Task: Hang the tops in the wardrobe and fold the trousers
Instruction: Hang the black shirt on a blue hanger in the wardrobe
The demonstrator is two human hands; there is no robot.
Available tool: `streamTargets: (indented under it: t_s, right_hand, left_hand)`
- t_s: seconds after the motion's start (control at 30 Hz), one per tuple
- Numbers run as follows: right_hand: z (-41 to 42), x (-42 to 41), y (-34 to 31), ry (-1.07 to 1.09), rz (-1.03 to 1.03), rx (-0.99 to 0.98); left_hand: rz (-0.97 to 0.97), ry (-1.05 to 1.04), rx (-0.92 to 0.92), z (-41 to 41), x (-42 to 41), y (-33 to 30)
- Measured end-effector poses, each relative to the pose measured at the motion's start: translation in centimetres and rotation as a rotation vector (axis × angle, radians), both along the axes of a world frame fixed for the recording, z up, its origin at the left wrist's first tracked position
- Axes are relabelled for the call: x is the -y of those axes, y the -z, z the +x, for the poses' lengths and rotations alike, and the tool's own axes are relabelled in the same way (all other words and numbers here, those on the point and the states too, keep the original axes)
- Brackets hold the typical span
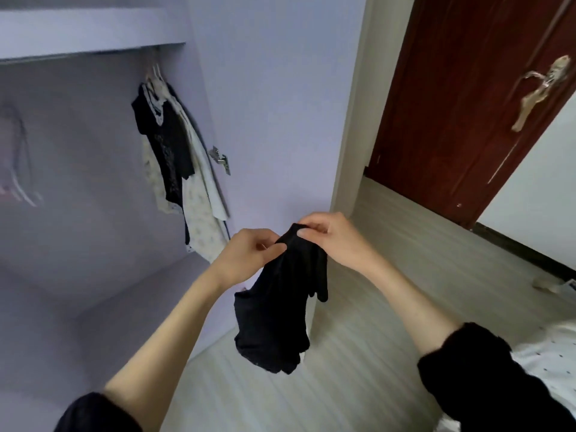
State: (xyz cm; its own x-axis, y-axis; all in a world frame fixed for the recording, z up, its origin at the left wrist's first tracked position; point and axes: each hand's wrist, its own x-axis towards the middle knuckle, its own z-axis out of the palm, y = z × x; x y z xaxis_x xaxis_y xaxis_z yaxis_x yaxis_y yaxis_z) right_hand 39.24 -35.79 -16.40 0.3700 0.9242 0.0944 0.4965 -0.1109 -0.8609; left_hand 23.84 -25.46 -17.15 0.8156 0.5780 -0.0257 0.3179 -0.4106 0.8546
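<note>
Both forearms are reaching forward out of rolled-up black sleeves (486, 369), hands meeting mid-frame over the floor (389, 307). Left hand (246, 257) is pinching the top edge of a black garment (277, 310); fingers (274, 249) are curling in tight, thumb pressing cloth against them. Right hand (330, 236) is gripping the same bunched top edge just beside the left, fingers folding down over the fabric, thumb underneath. Hands are nearly touching each other. Garment is hanging freely below both hands, crumpled, lower end dangling above the floor, touching nothing else. Can't tell whether it's a top or trousers.

Wardrobe (93, 182) is standing open to the left, lilac inside. Several tops (174, 151) are hanging on hangers at its right end, one black in front, pale patterned ones behind. Blurred hangers (18, 169) are showing at far left. Hinge (219, 159) is sitting on the wardrobe side panel. Dark red door (461, 104) with a metal handle (542, 92) is standing at right. White dotted bedding (554, 353) is lying at bottom right.
</note>
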Motion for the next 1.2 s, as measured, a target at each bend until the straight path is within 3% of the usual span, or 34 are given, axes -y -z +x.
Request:
streamTargets:
  t_s: [0.17, 0.27, 0.37, 0.6, 0.73, 0.8, 0.97, 1.1, 1.2]
  right_hand:
    - [-0.7, -1.3, 1.7, 0.164, 0.036, 0.14]
    - [-1.8, -1.4, 2.8, 0.038, -0.093, 0.089]
    - [-3.9, -2.1, 3.5, -0.086, -0.188, 0.025]
    - [-7.7, -4.6, 1.8, 0.003, -0.032, 0.126]
    - [-6.8, -5.0, 0.1, -0.096, 0.007, 0.175]
    - [-6.0, -5.4, -0.7, -0.119, 0.004, 0.181]
    - [-5.2, -6.9, -2.2, -0.173, 0.005, 0.14]
    - [-4.1, -7.2, -1.7, -0.178, -0.048, 0.403]
    - [-3.0, -6.8, -0.7, -0.133, -0.121, 0.396]
  left_hand:
    - [-0.157, -0.256, 0.055, -0.8, -0.7, -0.8]
    - [-0.264, -0.397, 0.141, -1.2, -0.9, -1.9]
    - [-0.254, -0.468, 0.188, -1.5, -0.8, -3.4]
    - [-0.148, -0.688, 0.243, -3.6, -1.5, -6.2]
    - [0.258, -0.909, 0.092, -6.1, -3.0, -6.1]
    - [0.332, -0.891, 0.119, -6.7, -3.2, -6.0]
    - [0.117, -0.812, 0.248, -8.0, -4.4, -5.9]
    - [0.064, -0.83, 0.327, -9.3, -5.5, -6.2]
    - [0.064, -0.881, 0.362, -10.7, -6.2, -6.4]
